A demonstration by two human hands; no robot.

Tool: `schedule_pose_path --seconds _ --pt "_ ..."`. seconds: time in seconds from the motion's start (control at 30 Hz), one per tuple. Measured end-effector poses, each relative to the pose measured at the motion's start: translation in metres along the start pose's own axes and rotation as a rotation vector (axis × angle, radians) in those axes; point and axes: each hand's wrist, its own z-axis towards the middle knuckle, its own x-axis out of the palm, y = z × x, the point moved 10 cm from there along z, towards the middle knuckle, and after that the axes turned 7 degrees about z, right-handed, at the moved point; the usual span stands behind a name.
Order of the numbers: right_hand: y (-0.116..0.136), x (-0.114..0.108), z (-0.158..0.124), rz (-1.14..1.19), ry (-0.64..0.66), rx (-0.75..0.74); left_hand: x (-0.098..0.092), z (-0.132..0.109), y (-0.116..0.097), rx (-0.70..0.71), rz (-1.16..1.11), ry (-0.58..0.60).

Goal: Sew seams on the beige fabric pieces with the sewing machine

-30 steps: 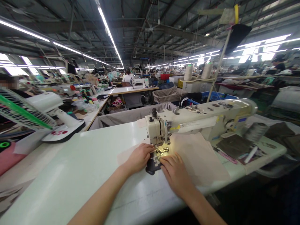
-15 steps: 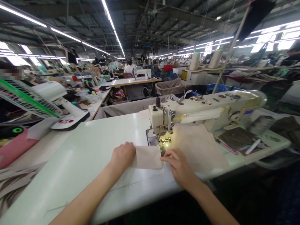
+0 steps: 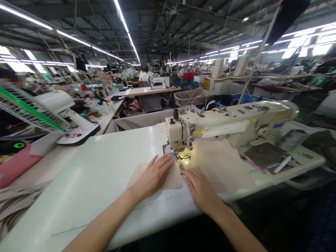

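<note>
A small beige fabric piece [image 3: 174, 178] lies on the pale tabletop, its right edge near the needle area of a sewing machine [image 3: 180, 134]. My left hand [image 3: 156, 175] rests flat across this piece, fingers stretched toward the presser foot [image 3: 183, 157]; it covers the middle of the cloth. At the right edge of the same piece is my right hand [image 3: 201, 189], its fingers drawn together in a pinch on the edge just in front of the foot. A larger beige fabric panel [image 3: 223, 164] spreads under the machine arm, to the right of my right hand.
Right of the machine lie a dark cloth [image 3: 265, 155], a grey thread cone [image 3: 292, 140] and pink-handled scissors or snips [image 3: 253, 164]. A white fan [image 3: 56, 103] stands at the left. Behind the table hangs a grey cloth bin [image 3: 141, 120]. A person [image 3: 144, 75] sits farther back.
My left hand has moved right and flattened over the small fabric piece, whose left part now shows beyond the hand. My right hand stays at the right edge, its fingers closer to the foot.
</note>
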Motion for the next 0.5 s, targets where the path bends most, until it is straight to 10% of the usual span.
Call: schedule_pose_path --seconds 0.17,0.5 --pt "-0.024 0.006 0.023 0.225 -0.025 0.265 0.008 -0.012 0.036 -0.209 -0.148 -0.049" --pt "-0.04 0.026 0.028 0.371 0.181 0.524 0.018 -0.01 0.026 -0.237 -0.157 0.016"
